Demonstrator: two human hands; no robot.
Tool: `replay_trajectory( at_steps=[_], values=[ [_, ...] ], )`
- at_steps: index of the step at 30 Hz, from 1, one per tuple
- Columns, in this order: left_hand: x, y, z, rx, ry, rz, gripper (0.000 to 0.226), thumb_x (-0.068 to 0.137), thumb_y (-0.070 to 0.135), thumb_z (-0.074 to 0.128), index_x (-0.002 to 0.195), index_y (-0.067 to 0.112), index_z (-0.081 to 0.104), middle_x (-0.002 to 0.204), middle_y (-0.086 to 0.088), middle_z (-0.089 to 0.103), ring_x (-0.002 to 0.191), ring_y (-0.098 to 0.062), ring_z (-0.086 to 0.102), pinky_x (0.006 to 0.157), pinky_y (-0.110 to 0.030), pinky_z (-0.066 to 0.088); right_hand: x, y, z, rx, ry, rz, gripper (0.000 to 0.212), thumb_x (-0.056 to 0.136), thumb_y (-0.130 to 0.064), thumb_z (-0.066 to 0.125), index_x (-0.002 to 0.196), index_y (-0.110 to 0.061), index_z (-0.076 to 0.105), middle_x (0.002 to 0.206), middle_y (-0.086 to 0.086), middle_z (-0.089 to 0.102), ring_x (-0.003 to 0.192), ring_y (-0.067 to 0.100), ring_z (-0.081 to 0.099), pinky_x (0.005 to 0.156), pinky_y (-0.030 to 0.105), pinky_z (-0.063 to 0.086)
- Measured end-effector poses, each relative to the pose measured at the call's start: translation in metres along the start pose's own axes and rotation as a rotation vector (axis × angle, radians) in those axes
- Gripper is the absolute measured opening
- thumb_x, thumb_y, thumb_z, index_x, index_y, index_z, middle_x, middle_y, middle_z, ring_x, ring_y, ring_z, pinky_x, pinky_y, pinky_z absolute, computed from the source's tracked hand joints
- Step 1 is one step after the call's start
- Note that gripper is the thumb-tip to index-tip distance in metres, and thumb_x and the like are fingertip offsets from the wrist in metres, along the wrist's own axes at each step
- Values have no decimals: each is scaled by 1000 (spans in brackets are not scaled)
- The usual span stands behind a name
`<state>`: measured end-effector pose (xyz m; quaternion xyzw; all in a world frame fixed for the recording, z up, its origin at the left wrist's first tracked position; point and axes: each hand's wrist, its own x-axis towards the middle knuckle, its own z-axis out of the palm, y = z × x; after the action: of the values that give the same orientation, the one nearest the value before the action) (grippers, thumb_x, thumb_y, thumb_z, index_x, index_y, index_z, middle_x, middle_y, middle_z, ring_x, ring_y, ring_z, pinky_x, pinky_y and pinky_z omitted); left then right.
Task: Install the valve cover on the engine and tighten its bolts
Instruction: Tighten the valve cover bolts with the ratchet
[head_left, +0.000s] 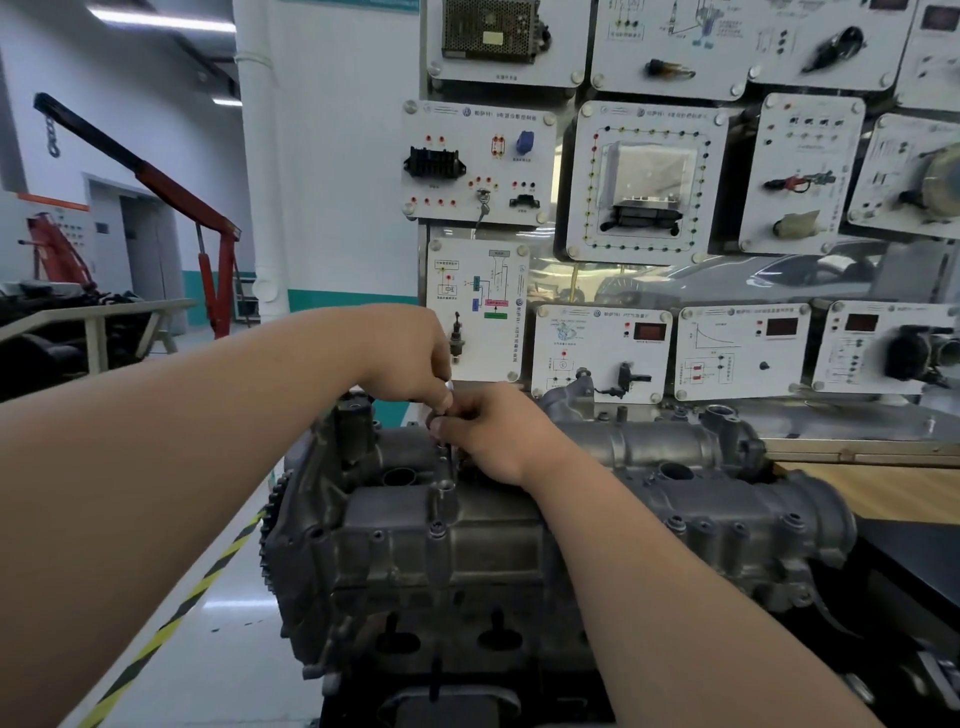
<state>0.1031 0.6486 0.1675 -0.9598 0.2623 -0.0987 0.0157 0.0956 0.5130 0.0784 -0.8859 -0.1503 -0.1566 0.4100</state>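
Observation:
A grey cast valve cover (649, 457) lies on top of the engine (467, 571) in front of me. Both hands meet over its far left part. My left hand (410, 358) pinches the shiny top of a slim metal tool (448, 452) that stands upright on the cover. My right hand (493, 436) curls round the tool's shaft just below. The tool's tip goes down into a spot on the cover, and my fingers hide most of the shaft. Several bolt heads (439, 530) sit along the cover's near edge.
A wall of white training panels (649, 182) with electrical parts stands right behind the engine. A red engine hoist (213, 249) is at the back left. Yellow-black floor tape (171, 623) runs along the left. A wooden bench top (883, 493) lies to the right.

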Motion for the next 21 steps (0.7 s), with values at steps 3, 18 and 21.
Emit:
replay_trajectory(
  at_steps=[3, 18, 21],
  values=[
    [2, 3, 7, -7, 71, -76, 50, 86, 56, 54, 59, 15, 56, 52, 4, 56, 50, -9, 49, 49, -25, 32, 5, 0, 2, -132, 54, 7, 25, 87, -20, 64, 64, -19, 55, 60, -4, 55, 53, 8, 47, 49, 19, 34],
    [0, 6, 2, 103, 26, 66, 27, 81, 38, 67, 103, 22, 67, 78, 15, 55, 75, -7, 51, 66, -24, 37, 0, -3, 2, -78, 47, 11, 25, 87, -22, 66, 63, -16, 60, 57, 0, 55, 56, 12, 47, 55, 26, 37],
    [6, 8, 9, 53, 138, -44, 36, 81, 46, 62, 67, 13, 59, 59, 3, 54, 59, -13, 51, 51, -27, 34, 2, -4, 4, -128, 80, 30, 26, 84, -27, 68, 62, -18, 56, 57, -2, 53, 55, 11, 47, 49, 24, 35]
  ],
)
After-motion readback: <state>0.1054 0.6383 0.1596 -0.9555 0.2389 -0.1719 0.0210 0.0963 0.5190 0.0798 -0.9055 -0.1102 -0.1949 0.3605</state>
